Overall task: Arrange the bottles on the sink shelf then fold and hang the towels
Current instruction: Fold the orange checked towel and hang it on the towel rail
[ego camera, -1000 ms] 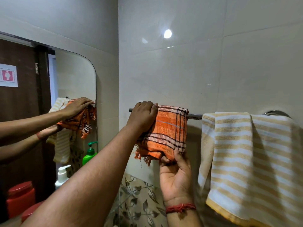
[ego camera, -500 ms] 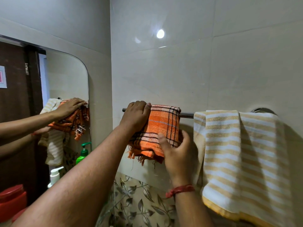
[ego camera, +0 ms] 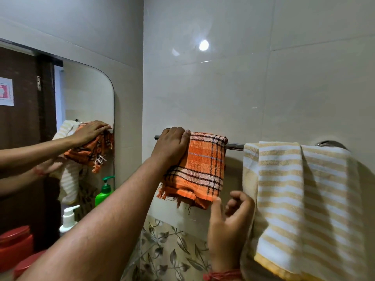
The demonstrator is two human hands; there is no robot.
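orange plaid towel (ego camera: pixel 199 169) draped over left end of towel rail (ego camera: pixel 234 146) | left hand (ego camera: pixel 172 146) curled over rail, gripping towel's top left edge | right hand (ego camera: pixel 229 224) below its lower right corner, fingers loose (holds nothing) | striped towel (ego camera: pixel 304 199) hangs toward rail's right end

Left grip (ego camera: pixel 172 144) curled, pressing down; right grip (ego camera: pixel 230 217) loosely open.
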